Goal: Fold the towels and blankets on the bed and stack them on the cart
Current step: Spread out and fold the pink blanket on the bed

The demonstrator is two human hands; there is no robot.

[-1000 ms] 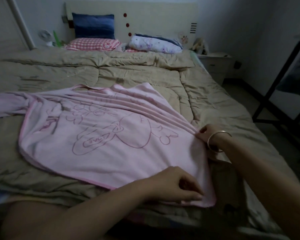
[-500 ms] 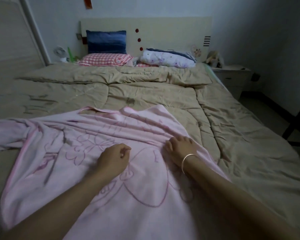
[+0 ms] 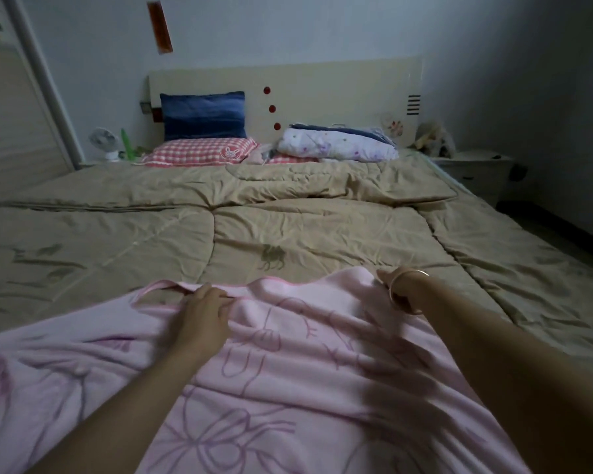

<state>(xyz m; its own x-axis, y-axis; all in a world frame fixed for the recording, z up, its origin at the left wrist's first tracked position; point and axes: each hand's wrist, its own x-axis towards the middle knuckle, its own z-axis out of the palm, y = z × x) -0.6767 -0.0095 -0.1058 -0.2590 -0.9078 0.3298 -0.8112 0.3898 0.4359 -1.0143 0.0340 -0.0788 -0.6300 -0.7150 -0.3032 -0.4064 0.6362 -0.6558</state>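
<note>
**Pink blanket spread out, fold not yet made**

Pink blanket (image 3: 305, 371) lies open and rumpled over the near part of the tan quilt (image 3: 288, 227). Its far hem runs between the two hands. The left hand (image 3: 204, 311) pinches that hem near its middle. The right hand (image 3: 394, 285) curls round the far right corner, its fingers partly hidden by the wrist.

Progress is judged early. No finished fold shows, and neither a folded pile nor the cart is in view, so folding and stacking both remain.

Half a second earlier both hands rested on the middle of the cloth, and they have since reached forward to the far hem. A second earlier they held the near right corner.

Far off, a blue pillow (image 3: 202, 114), a checked pillow (image 3: 202, 153) and a floral bundle (image 3: 336, 147) lie against the headboard (image 3: 339, 90).
</note>
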